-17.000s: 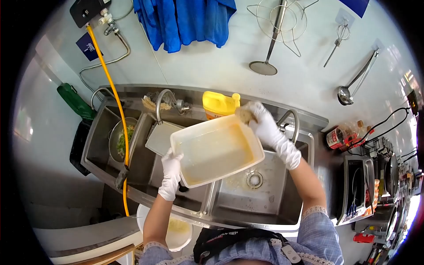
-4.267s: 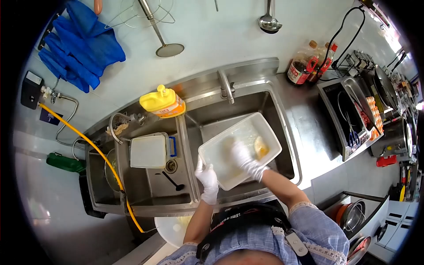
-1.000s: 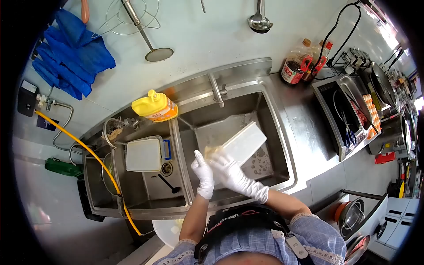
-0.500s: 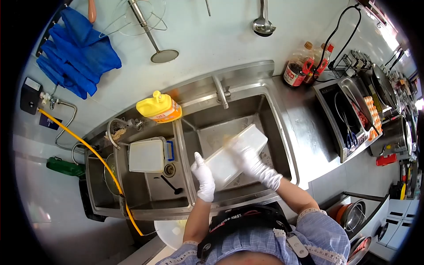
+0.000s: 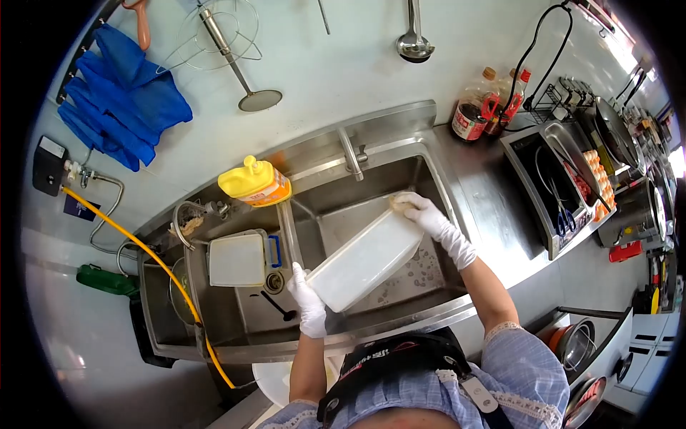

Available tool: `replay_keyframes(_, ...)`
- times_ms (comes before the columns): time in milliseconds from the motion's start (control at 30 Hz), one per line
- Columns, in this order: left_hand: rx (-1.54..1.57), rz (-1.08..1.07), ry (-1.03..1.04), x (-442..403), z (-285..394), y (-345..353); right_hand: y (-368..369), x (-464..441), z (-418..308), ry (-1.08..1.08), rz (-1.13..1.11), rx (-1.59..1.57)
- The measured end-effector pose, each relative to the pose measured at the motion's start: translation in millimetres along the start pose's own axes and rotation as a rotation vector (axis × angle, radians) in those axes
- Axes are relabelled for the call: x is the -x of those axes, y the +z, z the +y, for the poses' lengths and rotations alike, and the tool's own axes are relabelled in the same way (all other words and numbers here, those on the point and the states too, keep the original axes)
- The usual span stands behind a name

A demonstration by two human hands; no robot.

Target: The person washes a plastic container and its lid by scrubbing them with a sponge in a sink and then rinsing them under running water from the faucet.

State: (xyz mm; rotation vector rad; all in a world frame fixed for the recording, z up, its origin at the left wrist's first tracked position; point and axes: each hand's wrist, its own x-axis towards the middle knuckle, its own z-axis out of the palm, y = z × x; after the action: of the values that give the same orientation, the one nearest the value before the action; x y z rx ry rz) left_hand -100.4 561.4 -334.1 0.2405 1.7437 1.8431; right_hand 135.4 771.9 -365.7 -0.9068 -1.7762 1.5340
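Observation:
A long white plastic container point(image 5: 368, 261) is tilted over the right sink basin point(image 5: 336, 214). My left hand point(image 5: 307, 300), in a white glove, grips its near left end, with the thumb pointing up along the side. My right hand point(image 5: 429, 218), gloved too, is closed around a yellowish sponge point(image 5: 397, 204) at the container's far right corner. The fingers partly cover the sponge. Water drops show on the basin floor below the container. The faucet point(image 5: 351, 154) stands behind the basin.
In the middle basin lie a lidded box point(image 5: 237, 260) with a blue clip and a black ladle point(image 5: 279, 306). A yellow detergent jug point(image 5: 255, 182) stands on the back rim. The yellow hose point(image 5: 136, 239) crosses the left side. Sauce bottles point(image 5: 471, 114) stand on the right counter.
My right hand has moved up and right, from the middle of the container to its far corner. The container has turned so more of its long side shows. My left hand shifted slightly left.

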Motion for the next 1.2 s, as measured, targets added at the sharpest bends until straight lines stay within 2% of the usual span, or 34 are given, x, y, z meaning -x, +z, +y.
replay_keyframes(33,0.06,-0.004,-0.018,-1,0,0,-9,-4,-6,0.187,-0.101,-0.212)
replay_keyframes(100,0.124,-0.013,-0.034,-4,-7,-1,-8,-12,-13,0.17,-0.124,-0.538)
replay_keyframes(167,0.232,-0.007,-0.215,-10,-24,-6,-9,-17,-20,0.181,-0.118,-0.508)
replay_keyframes(233,0.205,-0.059,-0.249,-14,-35,-14,-6,-18,-32,0.189,-0.112,-0.483)
replay_keyframes(300,0.177,-0.105,-0.288,-16,-41,-27,1,-9,-52,0.141,-0.157,-0.277)
replay_keyframes(367,-0.356,-0.534,0.002,-23,-42,-41,10,-2,-70,0.148,-0.154,-0.258)
replay_keyframes(400,-0.592,-0.654,0.009,-28,-45,-43,15,1,-81,0.045,-0.195,-0.063)
replay_keyframes(433,-0.59,-0.648,0.002,-21,-41,-32,24,3,-86,-0.058,-0.238,0.131)
replay_keyframes(467,-0.617,-0.664,0.132,-7,-32,-11,41,4,-82,-0.356,-0.209,0.366)
replay_keyframes(500,-0.642,-0.679,0.266,1,-28,8,62,12,-83,-0.384,-0.217,0.453)
replay_keyframes(533,-0.58,-0.642,0.247,4,-31,18,83,19,-85,-0.412,-0.224,0.54)
replay_keyframes(567,-0.431,-0.458,0.137,3,-58,22,101,18,-76,-0.544,-0.329,0.748)
replay_keyframes(633,0.768,-0.201,-0.4,6,-84,36,125,41,-107,-0.336,-0.283,0.717)
replay_keyframes(667,0.573,-0.219,-0.204,10,-77,41,121,42,-110,-0.338,-0.285,0.717)
replay_keyframes(700,0.377,-0.199,-0.015,13,-70,45,113,45,-111,-0.501,-0.227,0.698)
replay_keyframes(733,0.16,-0.131,-0.025,21,-51,47,104,50,-108,-0.66,-0.172,0.671)
replay_keyframes(767,-0.056,-0.061,-0.036,26,-41,46,89,51,-98,-0.657,-0.181,0.664)
replay_keyframes(833,-0.038,-0.068,-0.018,22,-35,39,59,42,-65,-0.617,-0.096,0.849)
replay_keyframes(900,-0.248,-0.101,0.123,25,-31,39,56,43,-41,-0.266,-0.05,0.435)
replay_keyframes(933,-0.241,-0.123,0.059,18,-43,32,60,46,-43,-0.448,-0.038,0.625)
replay_keyframes(967,-0.237,-0.128,0.062,15,-51,38,72,52,-67,-0.439,-0.099,0.557)
replay_keyframes(1033,0.106,-0.185,0.002,23,-58,52,100,60,-103,-0.577,-0.263,0.593)
replay_keyframes(1067,0.312,-0.043,-0.132,25,-55,59,100,60,-116,-0.606,-0.232,0.613)
replay_keyframes(1100,0.311,-0.048,-0.132,27,-48,58,97,60,-99,-0.605,-0.227,0.615)
replay_keyframes(1133,0.088,-0.086,-0.041,25,-41,54,88,60,-65,-0.533,-0.165,0.521)
replay_keyframes(1167,-0.135,-0.117,0.05,21,-35,48,72,56,-59,-0.47,-0.162,0.578)
replay_keyframes(1200,-0.037,-0.167,-0.009,15,-31,39,56,51,-55,-0.408,-0.161,0.636)
